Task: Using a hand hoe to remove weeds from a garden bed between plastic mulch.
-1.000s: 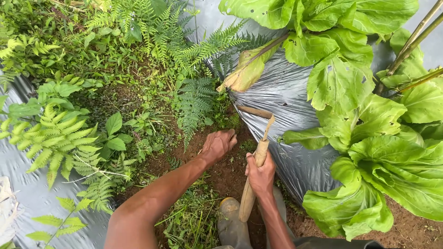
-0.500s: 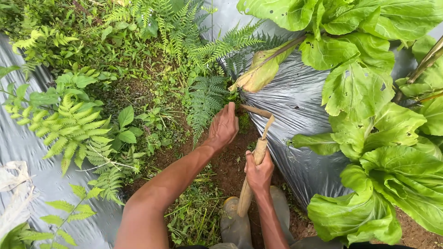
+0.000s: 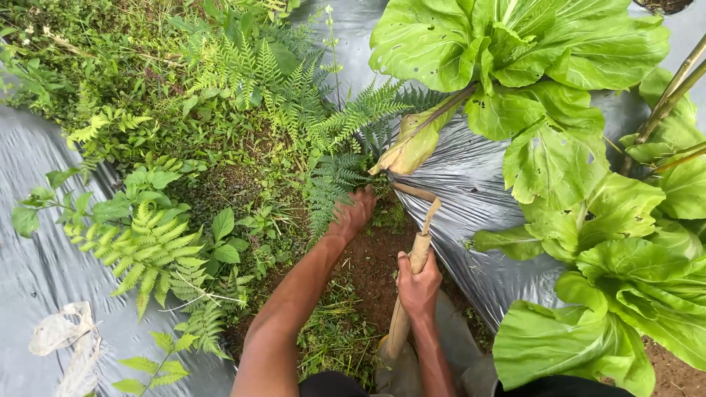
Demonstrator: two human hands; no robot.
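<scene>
Left hand (image 3: 354, 213) closed around the base of a dark green fern clump (image 3: 334, 180) at the soil edge. Right hand (image 3: 418, 283) wrapped tight on a pale wooden tool handle (image 3: 408, 294), near-upright, its rusty curved blade (image 3: 415, 195) touching silver-grey plastic mulch sheeting (image 3: 471, 191) beside broad-leaved green plants (image 3: 559, 154).

The ferns (image 3: 294, 95) are dark green with a fine feathery pattern. The big leafy plants (image 3: 559, 147) are light green with pale veins, and one leaf (image 3: 412, 147) is yellow-brown. The plastic sheet (image 3: 471, 191) is shiny silver-grey. The soil (image 3: 375, 257) is reddish brown. The tool handle (image 3: 412, 279) is pale tan.
</scene>
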